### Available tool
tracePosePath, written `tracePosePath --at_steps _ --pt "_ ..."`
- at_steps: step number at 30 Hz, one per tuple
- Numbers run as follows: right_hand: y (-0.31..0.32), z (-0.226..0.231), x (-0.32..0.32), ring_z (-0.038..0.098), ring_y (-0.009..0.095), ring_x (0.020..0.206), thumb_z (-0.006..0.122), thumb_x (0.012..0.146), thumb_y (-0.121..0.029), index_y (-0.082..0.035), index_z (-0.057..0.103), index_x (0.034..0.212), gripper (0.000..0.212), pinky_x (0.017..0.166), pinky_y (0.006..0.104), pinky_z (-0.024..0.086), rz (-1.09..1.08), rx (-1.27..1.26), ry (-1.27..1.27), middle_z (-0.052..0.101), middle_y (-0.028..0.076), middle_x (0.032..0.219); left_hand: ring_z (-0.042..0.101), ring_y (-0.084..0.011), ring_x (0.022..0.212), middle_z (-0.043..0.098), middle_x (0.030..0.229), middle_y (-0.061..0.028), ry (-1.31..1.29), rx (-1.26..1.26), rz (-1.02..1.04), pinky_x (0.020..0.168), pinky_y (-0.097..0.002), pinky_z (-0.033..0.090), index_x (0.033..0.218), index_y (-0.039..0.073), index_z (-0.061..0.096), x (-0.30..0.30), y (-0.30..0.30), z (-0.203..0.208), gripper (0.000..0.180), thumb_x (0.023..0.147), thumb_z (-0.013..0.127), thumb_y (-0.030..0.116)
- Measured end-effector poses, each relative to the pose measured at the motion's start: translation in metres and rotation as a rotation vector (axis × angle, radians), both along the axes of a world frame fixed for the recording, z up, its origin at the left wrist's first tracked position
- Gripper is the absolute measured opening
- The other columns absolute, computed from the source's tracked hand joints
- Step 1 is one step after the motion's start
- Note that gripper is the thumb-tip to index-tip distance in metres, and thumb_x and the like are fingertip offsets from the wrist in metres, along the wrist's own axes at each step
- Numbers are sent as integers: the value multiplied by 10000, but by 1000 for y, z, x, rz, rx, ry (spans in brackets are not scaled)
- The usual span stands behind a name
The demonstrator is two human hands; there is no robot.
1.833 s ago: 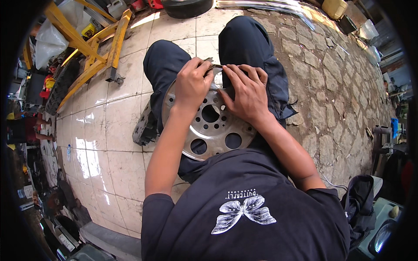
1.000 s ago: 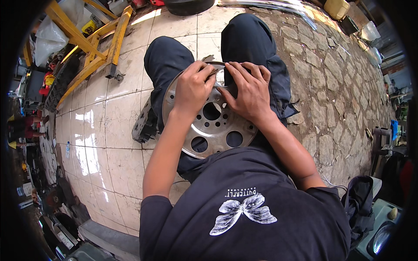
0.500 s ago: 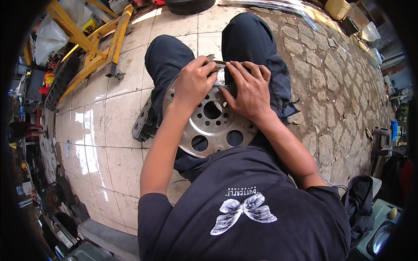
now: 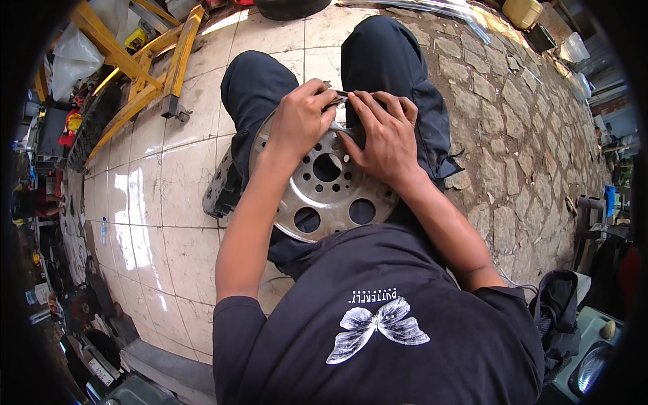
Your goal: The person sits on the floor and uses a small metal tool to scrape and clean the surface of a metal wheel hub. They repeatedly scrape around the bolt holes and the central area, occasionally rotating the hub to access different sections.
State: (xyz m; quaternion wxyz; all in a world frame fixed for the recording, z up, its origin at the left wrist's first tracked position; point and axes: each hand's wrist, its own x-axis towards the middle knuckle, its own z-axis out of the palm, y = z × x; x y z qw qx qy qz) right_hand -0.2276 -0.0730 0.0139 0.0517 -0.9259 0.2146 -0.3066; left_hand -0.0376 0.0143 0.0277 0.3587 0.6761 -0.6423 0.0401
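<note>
A round grey metal plate (image 4: 331, 209) rests on my lap, pierced by a central opening, a ring of small holes and larger round holes. At its far rim, my left hand (image 4: 300, 118) is closed, with thumb and fingers pinched on a small, thin, dark strip (image 4: 342, 94). What kind of strip it is, I cannot make out. My right hand (image 4: 386, 138) grips the far right part of the plate, its thumb on the near side and its fingers bent over the rim. The fingertips of both hands almost meet, and they hide that stretch of the edge.
A dark ribbed metal part (image 4: 224, 185) stands on the tiles beside my left leg. Yellow metal stands (image 4: 179, 67) are at the far left, and a black tyre (image 4: 290, 7) lies ahead. Stone paving (image 4: 513, 148) stretches to the right. A dark bag (image 4: 559, 310) is at lower right.
My left fingers and the strip have shifted slightly farther from me along the rim. The right hand keeps its grip, and the plate stays on my lap.
</note>
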Motion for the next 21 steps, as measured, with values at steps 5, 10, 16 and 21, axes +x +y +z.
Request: tracePosePath --at_steps 5,10,16,21 --pt "2 3 -2 597 264 1328 828 853 -390 -52 696 1424 676 1174 477 340 19 19 6 723 68 1381 768 -354 912 762 1028 -147 28 13 -1 826 -417 616 1117 19 819 3 -1 -3 236 883 802 49" --pt "0 0 -3 602 263 1324 816 859 -391 -61 699 1421 662 1175 478 338 8 7 2 727 65 1382 773 -352 911 768 1045 -146 53 25 26 824 -412 619 1116 25 822 -10 26 1 228 890 810 54" --pt "2 2 0 616 264 1329 836 853 -380 -98 696 1445 670 1188 470 345 2 20 12 731 62 1408 764 -353 894 748 1022 -138 70 -39 26 818 -433 623 1070 23 813 0 -1 -5 182 894 797 63" --pt "1 2 -3 618 262 1328 837 851 -380 -96 701 1440 667 1188 471 346 2 39 15 733 63 1406 772 -353 890 767 1038 -149 32 -11 18 809 -414 618 1113 18 821 -3 5 -5 241 876 820 57"
